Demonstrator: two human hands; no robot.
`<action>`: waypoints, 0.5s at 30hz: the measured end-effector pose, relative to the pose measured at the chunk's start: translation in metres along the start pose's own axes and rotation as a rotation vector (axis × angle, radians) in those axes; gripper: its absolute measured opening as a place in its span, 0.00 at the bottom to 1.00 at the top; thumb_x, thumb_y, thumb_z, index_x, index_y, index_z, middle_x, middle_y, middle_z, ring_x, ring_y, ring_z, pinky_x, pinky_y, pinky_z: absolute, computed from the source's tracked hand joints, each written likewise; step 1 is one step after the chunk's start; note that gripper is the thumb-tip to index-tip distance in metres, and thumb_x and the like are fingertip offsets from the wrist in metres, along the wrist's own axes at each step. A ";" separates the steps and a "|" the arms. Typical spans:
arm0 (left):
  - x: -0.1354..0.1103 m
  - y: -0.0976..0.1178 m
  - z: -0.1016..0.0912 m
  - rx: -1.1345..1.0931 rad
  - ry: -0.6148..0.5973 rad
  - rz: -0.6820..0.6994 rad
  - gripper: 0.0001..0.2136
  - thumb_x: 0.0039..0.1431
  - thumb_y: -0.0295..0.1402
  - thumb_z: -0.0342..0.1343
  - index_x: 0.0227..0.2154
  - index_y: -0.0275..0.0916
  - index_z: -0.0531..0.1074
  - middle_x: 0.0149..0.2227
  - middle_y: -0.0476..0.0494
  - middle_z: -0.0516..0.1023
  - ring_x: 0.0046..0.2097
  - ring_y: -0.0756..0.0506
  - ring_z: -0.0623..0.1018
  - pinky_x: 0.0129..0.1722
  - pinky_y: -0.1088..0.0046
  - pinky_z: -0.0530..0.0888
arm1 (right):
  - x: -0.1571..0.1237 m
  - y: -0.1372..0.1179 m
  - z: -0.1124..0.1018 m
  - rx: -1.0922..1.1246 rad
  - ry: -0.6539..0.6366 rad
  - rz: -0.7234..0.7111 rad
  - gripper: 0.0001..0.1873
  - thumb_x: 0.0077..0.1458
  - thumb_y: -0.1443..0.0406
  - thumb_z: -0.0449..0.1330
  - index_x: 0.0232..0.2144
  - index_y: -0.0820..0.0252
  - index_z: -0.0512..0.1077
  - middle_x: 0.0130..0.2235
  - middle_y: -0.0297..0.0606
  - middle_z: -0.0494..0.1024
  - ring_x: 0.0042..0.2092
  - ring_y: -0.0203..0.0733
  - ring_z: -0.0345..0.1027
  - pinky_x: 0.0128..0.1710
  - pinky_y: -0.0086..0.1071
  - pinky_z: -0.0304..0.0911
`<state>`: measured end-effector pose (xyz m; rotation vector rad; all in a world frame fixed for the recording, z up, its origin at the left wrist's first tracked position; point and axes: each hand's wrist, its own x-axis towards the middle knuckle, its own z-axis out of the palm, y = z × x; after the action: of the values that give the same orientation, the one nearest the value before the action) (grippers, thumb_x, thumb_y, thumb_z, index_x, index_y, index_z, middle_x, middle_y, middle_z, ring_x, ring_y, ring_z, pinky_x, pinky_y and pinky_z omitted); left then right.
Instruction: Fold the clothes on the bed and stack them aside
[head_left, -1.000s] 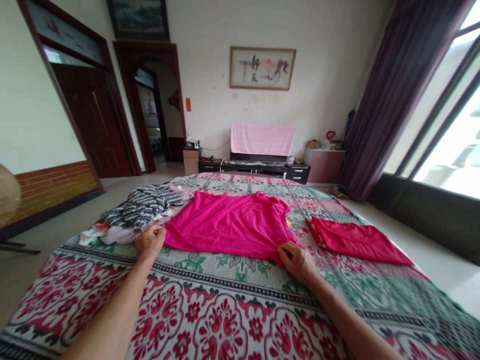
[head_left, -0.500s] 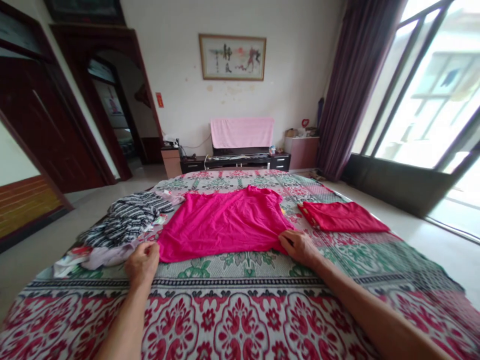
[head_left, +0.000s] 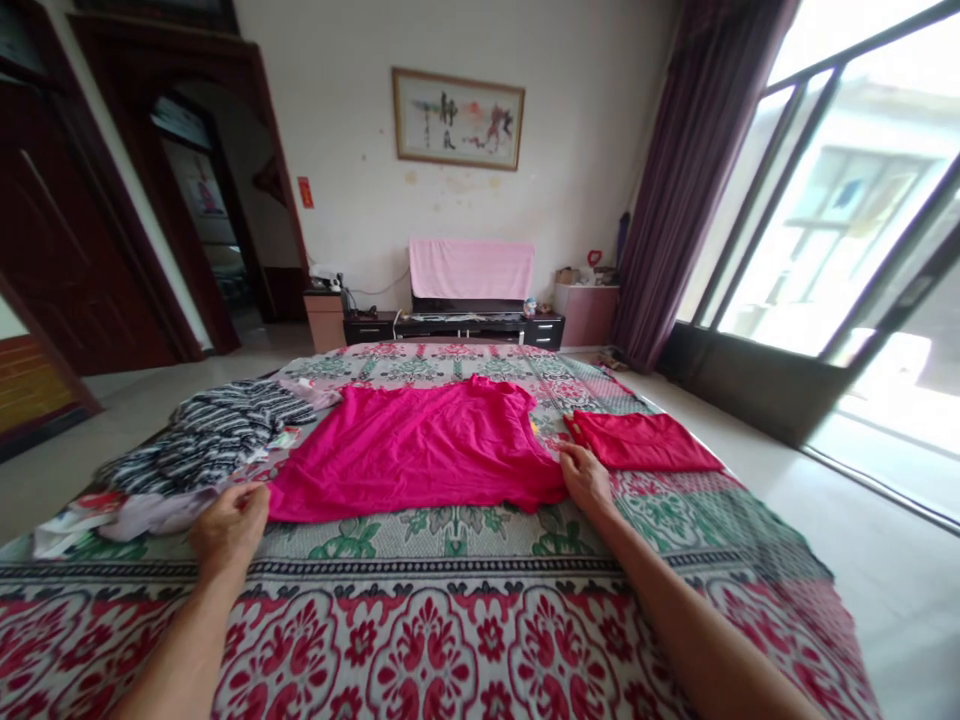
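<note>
On the bed (head_left: 465, 640), the pink shirt (head_left: 412, 445) lies flat between a striped heap (head_left: 202, 435) and a folded red garment (head_left: 645, 442). The hem now stretches wider than a second ago. The right hand (head_left: 586, 480) pinches one hem corner, and the left hand (head_left: 229, 525) is curled closed at the other, its hold on the cloth unclear.

Home bedroom: bed (head_left: 465, 640), curtain (head_left: 697, 170), framed picture (head_left: 457, 118).
</note>
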<state>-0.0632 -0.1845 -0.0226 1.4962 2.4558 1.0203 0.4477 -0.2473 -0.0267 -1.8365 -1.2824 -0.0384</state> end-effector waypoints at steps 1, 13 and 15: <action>0.000 0.000 0.000 0.002 0.000 -0.003 0.19 0.52 0.44 0.49 0.39 0.39 0.76 0.35 0.42 0.79 0.34 0.43 0.74 0.35 0.69 0.69 | 0.004 0.000 0.000 -0.050 -0.041 -0.004 0.19 0.54 0.61 0.48 0.36 0.60 0.77 0.37 0.43 0.80 0.40 0.43 0.72 0.42 0.33 0.64; 0.004 0.001 0.000 0.126 -0.050 -0.012 0.17 0.50 0.40 0.52 0.40 0.40 0.76 0.29 0.45 0.76 0.28 0.45 0.70 0.30 0.71 0.67 | 0.017 -0.010 0.005 -0.354 -0.192 -0.045 0.13 0.53 0.60 0.53 0.28 0.57 0.76 0.35 0.43 0.79 0.37 0.43 0.73 0.34 0.31 0.61; 0.006 0.000 -0.002 0.161 -0.032 -0.057 0.17 0.49 0.40 0.52 0.40 0.42 0.77 0.28 0.45 0.75 0.26 0.45 0.69 0.30 0.70 0.67 | 0.014 -0.008 0.004 -0.340 -0.159 -0.063 0.13 0.54 0.62 0.52 0.28 0.58 0.76 0.36 0.44 0.79 0.37 0.43 0.72 0.35 0.30 0.61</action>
<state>-0.0670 -0.1805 -0.0192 1.4638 2.5962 0.8003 0.4467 -0.2335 -0.0176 -2.1192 -1.5180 -0.1556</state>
